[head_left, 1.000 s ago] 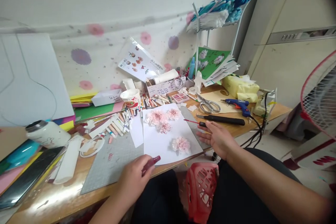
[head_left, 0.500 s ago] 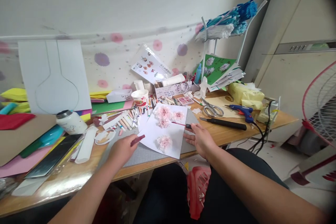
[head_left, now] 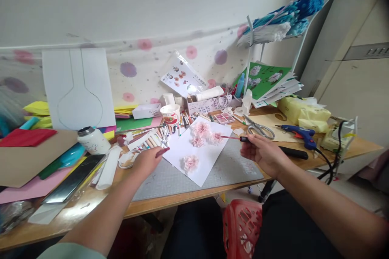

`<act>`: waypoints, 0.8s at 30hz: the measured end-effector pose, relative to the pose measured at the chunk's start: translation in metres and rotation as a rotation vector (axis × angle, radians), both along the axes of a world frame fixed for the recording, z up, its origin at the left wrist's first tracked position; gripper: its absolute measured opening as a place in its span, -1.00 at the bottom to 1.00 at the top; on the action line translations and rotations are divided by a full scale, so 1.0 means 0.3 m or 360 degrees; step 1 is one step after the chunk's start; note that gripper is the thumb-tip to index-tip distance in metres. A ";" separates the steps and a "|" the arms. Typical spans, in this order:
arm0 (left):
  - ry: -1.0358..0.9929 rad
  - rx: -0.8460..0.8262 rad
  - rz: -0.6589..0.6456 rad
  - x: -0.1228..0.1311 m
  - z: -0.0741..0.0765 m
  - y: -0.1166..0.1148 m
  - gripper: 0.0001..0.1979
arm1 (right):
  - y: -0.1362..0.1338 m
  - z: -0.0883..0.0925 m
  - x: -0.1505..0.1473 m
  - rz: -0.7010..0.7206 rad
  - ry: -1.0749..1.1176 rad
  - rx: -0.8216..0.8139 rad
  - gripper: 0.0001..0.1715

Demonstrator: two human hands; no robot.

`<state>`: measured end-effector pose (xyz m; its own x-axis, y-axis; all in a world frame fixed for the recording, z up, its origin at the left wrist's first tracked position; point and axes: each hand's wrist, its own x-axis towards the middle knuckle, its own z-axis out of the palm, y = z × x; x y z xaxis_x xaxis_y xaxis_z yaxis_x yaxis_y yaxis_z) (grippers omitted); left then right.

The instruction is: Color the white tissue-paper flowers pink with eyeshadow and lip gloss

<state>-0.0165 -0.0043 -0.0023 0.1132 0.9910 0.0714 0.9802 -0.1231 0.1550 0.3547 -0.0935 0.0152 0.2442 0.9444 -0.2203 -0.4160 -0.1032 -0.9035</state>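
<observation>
A white sheet of paper (head_left: pixel 178 149) lies on the grey cutting mat (head_left: pixel 170 184), carrying several pale pink ruffled flowers (head_left: pixel 190 164). At the sheet's left edge, my left hand (head_left: pixel 147 164) is closed, with a short dark red stick (head_left: pixel 162 152) showing at its fingertips; its exact kind is unclear. Over the mat's right side, my right hand (head_left: pixel 263 153) grips a slim tool (head_left: pixel 244 139) with a black handle and thin red shaft. The shaft points left and its tip appears at or over the rightmost flower (head_left: pixel 216 137). Contact cannot be told.
Markers (head_left: pixel 152 137), a paper cup (head_left: pixel 170 114) and a pink palette (head_left: pixel 224 118) sit behind the sheet. Scissors (head_left: pixel 259 127), a blue glue gun (head_left: pixel 299 132) and a black-handled cutter (head_left: pixel 293 152) lie to the right. A white bottle (head_left: pixel 92 139) stands left.
The sheet with its flowers has turned clockwise. My right hand and the slim tool have moved right, off the sheet's edge. My view has shifted left.
</observation>
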 end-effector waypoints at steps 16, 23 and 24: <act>-0.0792 -0.0238 -0.0393 0.158 0.050 0.116 -0.71 | 0.034 -0.020 -0.012 0.0155 -0.0235 0.0207 -0.75; -0.0838 -0.0304 -0.0464 0.141 -0.069 0.161 -0.70 | 0.116 -0.072 -0.125 0.0398 -0.0355 0.0113 -0.72; -0.0822 -0.0303 -0.0459 0.132 -0.075 0.157 -0.68 | 0.130 -0.080 -0.137 0.0447 -0.0391 0.0107 -0.72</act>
<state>0.0231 0.0429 -0.0248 0.3766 0.9263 0.0134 0.7039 -0.2955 0.6459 0.3136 -0.0546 -0.0089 0.0114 0.9924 -0.1223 -0.1500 -0.1192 -0.9815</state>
